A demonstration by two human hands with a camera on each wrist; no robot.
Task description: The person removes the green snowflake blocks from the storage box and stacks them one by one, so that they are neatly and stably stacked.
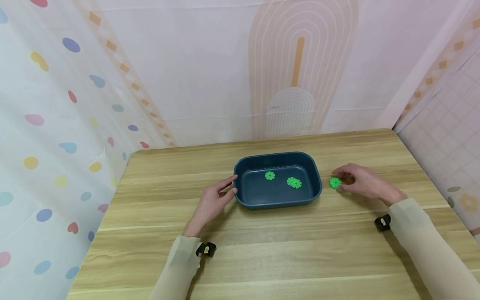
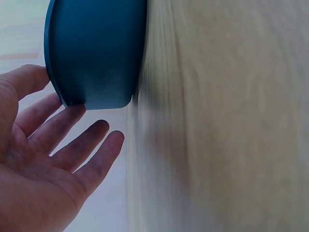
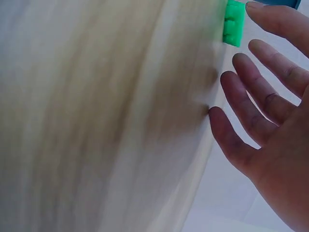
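Green disc [image 1: 335,182], lying on the table [image 1: 285,254] right of centre beside the tub [image 1: 277,200], is what we are reaching with relaxed right fingers [image 1: 343,171], while our open left hand [image 1: 211,204] is touching the tub.

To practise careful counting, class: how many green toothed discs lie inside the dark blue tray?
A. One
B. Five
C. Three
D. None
C. In the head view, one green disc lies alone on the floor of the tray, and an overlapping pair lies to its right; a fourth disc sits outside on the table by the right hand.
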